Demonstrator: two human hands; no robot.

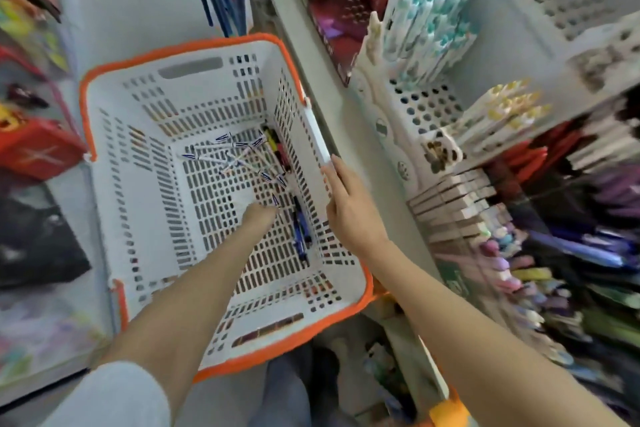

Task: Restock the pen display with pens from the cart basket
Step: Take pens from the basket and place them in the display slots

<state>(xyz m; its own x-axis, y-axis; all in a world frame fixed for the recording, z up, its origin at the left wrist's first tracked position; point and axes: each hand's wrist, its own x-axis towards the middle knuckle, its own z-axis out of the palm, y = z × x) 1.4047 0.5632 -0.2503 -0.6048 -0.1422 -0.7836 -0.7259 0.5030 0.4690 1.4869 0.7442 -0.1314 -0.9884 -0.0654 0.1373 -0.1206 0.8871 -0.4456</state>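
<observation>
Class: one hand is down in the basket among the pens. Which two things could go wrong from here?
1. The white pens lie crossed in a loose pile, so the left hand may snag extras and drop them.
2. The right hand only rests straight-fingered on the rim of the basket, so the basket might shift under the reach.

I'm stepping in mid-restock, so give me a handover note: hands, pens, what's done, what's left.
Left hand: down in the basket by the white pens; grip hidden.
Right hand: fingers straight on the basket's right rim.
Blue pens lie by its right wall.
Done: unclear; the display holds many pens.
Left: move the basket's pens to the display.
</observation>
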